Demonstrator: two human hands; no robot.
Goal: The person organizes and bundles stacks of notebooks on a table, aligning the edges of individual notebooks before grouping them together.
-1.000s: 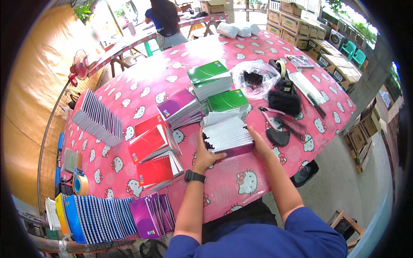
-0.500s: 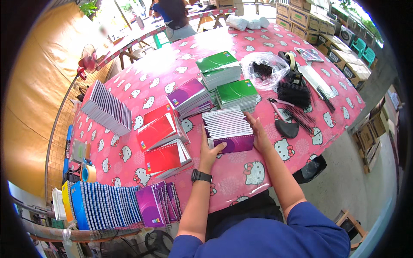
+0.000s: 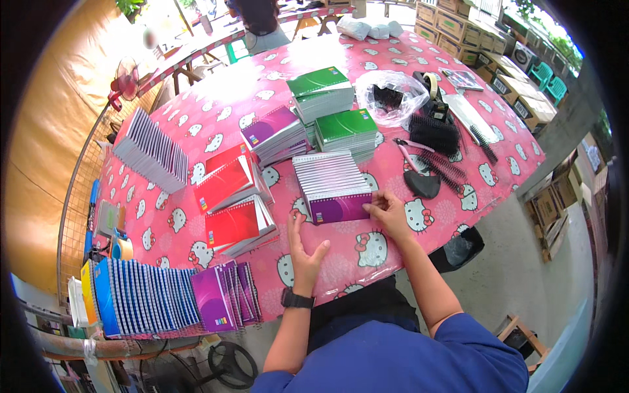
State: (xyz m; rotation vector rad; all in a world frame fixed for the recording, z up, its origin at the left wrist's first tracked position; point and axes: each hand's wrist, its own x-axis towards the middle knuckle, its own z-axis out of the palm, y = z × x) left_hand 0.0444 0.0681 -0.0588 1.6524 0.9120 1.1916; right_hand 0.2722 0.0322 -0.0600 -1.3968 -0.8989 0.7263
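In front of me a row of overlapping notebooks lies fanned, their white edges showing. The nearest is a purple notebook with its cover up. My right hand pinches that notebook's right corner between thumb and fingers. My left hand is off the row, just below its left corner, fingers stretched and thumb apart, holding nothing. Left of the row are red notebooks in stacks. Behind it stand a purple notebook stack and two green notebook stacks.
Wire coils, pink-handled pliers, a black pouch, a tape dispenser and a plastic bag lie right. At left are a notebook row, blue notebooks and purple spiral notebooks. A person sits beyond.
My left hand has let go of the row's left side and drawn back toward me, opening. My right hand has slid from the right side to the near purple notebook's corner. The view has shifted slightly.
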